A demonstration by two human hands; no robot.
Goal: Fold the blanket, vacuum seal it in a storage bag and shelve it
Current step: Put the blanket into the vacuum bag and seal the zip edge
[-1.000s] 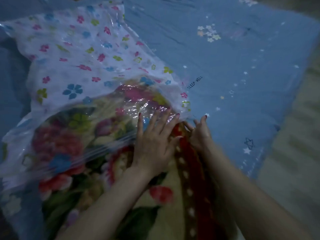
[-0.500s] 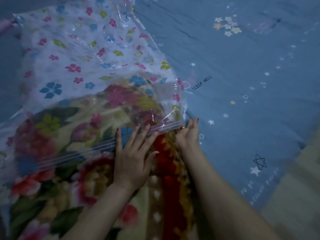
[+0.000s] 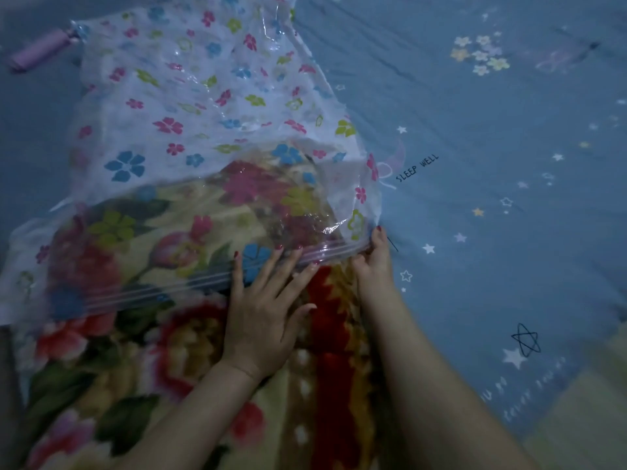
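On the blue star-printed bed sheet [image 3: 475, 198], my flat, spread left hand [image 3: 263, 320] pressed the plush floral blanket [image 3: 190, 351] half inside the clear flower-printed storage bag [image 3: 203, 106]; my right fingers [image 3: 378, 245] pinched its zip-strip corner. Stuffing step; next, push deeper.

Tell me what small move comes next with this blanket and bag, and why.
Probably pull the bag mouth further over the blanket: the right hand pinches the zipper strip's corner, the left hand presses flat, and much blanket lies outside.
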